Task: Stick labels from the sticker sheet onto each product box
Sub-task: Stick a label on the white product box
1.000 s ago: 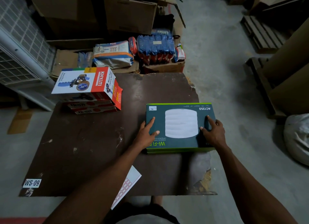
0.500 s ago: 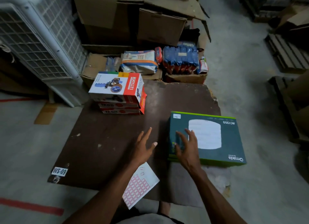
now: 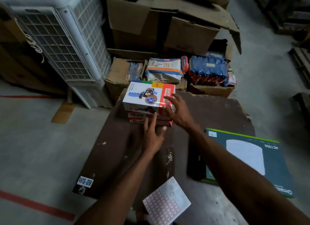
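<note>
A white and red product box (image 3: pixel 142 95) tops a stack of two red boxes (image 3: pixel 137 119) at the far side of the dark brown board (image 3: pixel 117 149). My right hand (image 3: pixel 176 112) reaches over the top box's red end, fingers spread, blurred. My left hand (image 3: pixel 153 135) is open just in front of the stack, fingertips at its lower edge. A dark green Wi-Fi box (image 3: pixel 251 159) lies flat at the right, with a small white label on its far left corner. The sticker sheet (image 3: pixel 166 206) with rows of pink labels lies at the board's near edge.
A white air cooler (image 3: pixel 63 45) stands at the left. Cardboard cartons (image 3: pixel 161 25) and blue and white packets (image 3: pixel 208 70) crowd the floor behind the board. A WS-09 tag (image 3: pixel 85 182) marks the board's near left corner. A red line (image 3: pixel 36 205) crosses the grey floor.
Both hands left the green Wi-Fi box and moved forward and left to the stack of boxes. The view turned left, so the green box now sits at the right.
</note>
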`<state>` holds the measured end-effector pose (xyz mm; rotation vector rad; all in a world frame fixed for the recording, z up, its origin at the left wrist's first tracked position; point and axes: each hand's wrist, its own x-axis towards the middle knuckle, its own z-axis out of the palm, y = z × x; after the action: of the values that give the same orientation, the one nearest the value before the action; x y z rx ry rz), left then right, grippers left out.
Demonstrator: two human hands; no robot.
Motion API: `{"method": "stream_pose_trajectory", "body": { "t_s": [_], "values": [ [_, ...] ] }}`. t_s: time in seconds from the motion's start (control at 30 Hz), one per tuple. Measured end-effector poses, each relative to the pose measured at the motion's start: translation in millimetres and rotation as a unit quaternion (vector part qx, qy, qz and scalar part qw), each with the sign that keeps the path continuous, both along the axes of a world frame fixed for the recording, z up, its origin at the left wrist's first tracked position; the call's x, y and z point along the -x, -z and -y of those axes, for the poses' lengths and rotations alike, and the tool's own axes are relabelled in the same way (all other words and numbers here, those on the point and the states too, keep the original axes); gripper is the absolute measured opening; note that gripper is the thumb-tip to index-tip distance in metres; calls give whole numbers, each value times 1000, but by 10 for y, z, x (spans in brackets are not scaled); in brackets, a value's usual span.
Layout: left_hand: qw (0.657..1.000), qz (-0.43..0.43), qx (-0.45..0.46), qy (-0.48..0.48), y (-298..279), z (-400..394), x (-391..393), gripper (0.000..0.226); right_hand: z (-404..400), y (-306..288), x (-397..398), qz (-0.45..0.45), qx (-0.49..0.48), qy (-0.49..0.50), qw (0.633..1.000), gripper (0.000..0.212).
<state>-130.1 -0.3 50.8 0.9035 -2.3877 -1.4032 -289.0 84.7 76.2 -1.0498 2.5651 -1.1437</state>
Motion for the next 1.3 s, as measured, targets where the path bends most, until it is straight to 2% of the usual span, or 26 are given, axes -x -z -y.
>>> {"method": "stream_pose_trajectory", "body": {
  "t_s": [0.13, 0.27, 0.33, 0.5, 0.6, 0.7, 0.83, 0.97, 1.13, 1.2, 1.3],
  "values": [
    [998, -26, -52, -17, -154, 75, 445, 73, 441, -72, 584, -6, -70, 3, 998, 57],
    [996, -8, -79, -30, -100, 120, 695, 75, 661, 121, 1019, 7, -126, -10, 992, 86],
    [995, -2, -95, -29, -59, 112, 715, 77, 700, 140, 1091, 31, -139, -14, 990, 88],
    [990, -6, -139, -25, 126, 110, 691, 84, 749, 3, 1050, 80, -168, -37, 982, 68],
    [986, -19, -162, -29, 229, 99, 708, 89, 726, -55, 1004, 72, -147, -28, 986, 58],
    [978, -56, -190, -69, 226, 44, 674, 95, 701, -83, 952, 99, -122, -8, 987, 49],
    [960, -120, -217, -130, 148, -105, 495, 95, 641, -79, 809, 87, -94, -6, 992, 45],
    [952, -180, -155, -195, 74, -219, 257, 93, 575, -76, 555, 90, -50, -23, 994, 39],
    [942, -203, -130, -234, -187, -361, -194, 87, 439, -198, -15, 176, 43, -47, 982, 20],
    [943, -209, -99, -238, -244, -399, -395, 96, 393, -270, -237, 197, 64, -51, 977, 19],
    [961, -163, -46, -221, -306, -424, -670, 120, 322, -305, -492, 228, 59, -62, 970, 20]
  ]
}}
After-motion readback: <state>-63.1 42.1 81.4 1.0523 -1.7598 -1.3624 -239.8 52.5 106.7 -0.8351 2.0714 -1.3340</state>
